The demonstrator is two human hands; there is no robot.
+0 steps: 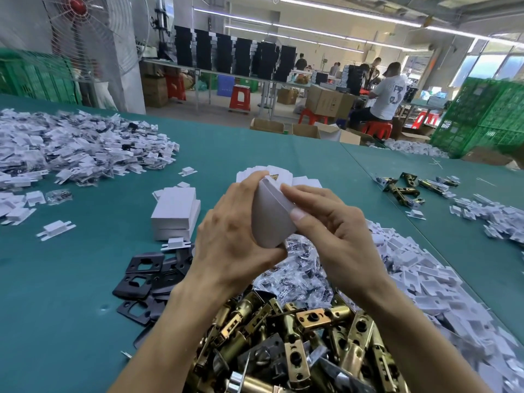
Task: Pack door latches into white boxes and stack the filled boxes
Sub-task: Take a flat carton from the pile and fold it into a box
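Note:
Both my hands hold one small white box (269, 217) above the green table (85, 279). My left hand (235, 234) grips it from the left and below. My right hand (331, 222) pinches its upper flap, thumb on the box's right edge. A brass part shows at the box's top end. A heap of brass door latches (297, 336) lies right below my wrists. Two closed white boxes (175, 212) are stacked to the left. Flat white box blanks (283, 174) are fanned out behind my hands.
Black strike plates (147, 279) lie left of the latches, bagged screws (297, 276) beneath my hands. White plastic parts are heaped at far left (71, 146) and at right (425, 279). More latches (405, 188) lie far right. People work at benches behind; green crates (487, 114) stand at right.

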